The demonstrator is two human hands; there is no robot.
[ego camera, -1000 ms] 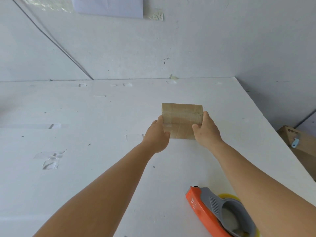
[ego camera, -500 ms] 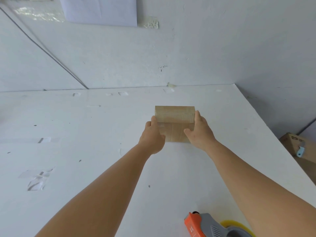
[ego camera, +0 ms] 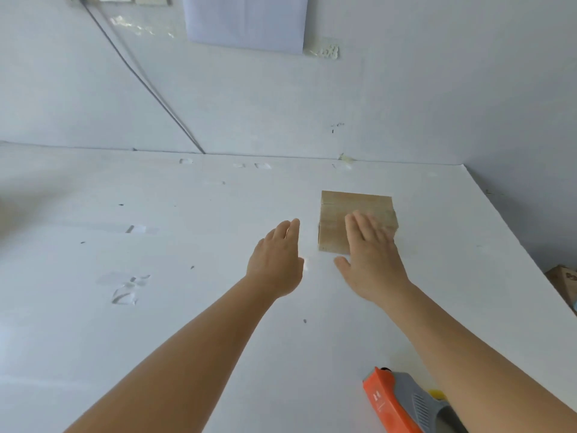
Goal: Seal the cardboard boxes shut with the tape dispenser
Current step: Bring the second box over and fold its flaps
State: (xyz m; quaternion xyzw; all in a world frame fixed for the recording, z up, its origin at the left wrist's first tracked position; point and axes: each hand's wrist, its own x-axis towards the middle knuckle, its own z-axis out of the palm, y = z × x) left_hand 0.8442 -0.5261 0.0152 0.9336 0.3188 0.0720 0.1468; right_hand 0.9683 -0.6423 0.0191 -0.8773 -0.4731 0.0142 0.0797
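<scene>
- Cardboard, light brown: a small closed box (ego camera: 349, 210) sits on the white table (ego camera: 187, 307), toward the far right part of the top, with glossy tape across its top face.
- The right hand (ego camera: 371, 260) is laid flat, palm down, over the box's near right portion. Its fingers (ego camera: 370, 228) are straight and only slightly spread, reaching across the top face; the thumb sticks out to the left, low and in front of the box's near side. Whether the palm actually presses on the cardboard cannot be told.
- The left hand (ego camera: 276, 260) is flat as well, fingers straight and close together, pointing away from the person. It lies to the left of the box, with a strip of bare table between its fingertips and the box's left side, so it does not touch the box.
- Neither hand grips anything.
- An orange and grey dispenser (ego camera: 402, 401) lies on the table at the near right, partly under the right forearm, well apart from the box; a bit of yellow shows beside it.
- Scraps of clear tape (ego camera: 126, 292) stick to the table at the left.
- A white sheet (ego camera: 243, 20) hangs on the wall behind, and a thin dark cable (ego camera: 146, 82) runs diagonally down that wall to the table's back edge.
- Another brown carton (ego camera: 563, 285) shows at the right edge, below table level.
</scene>
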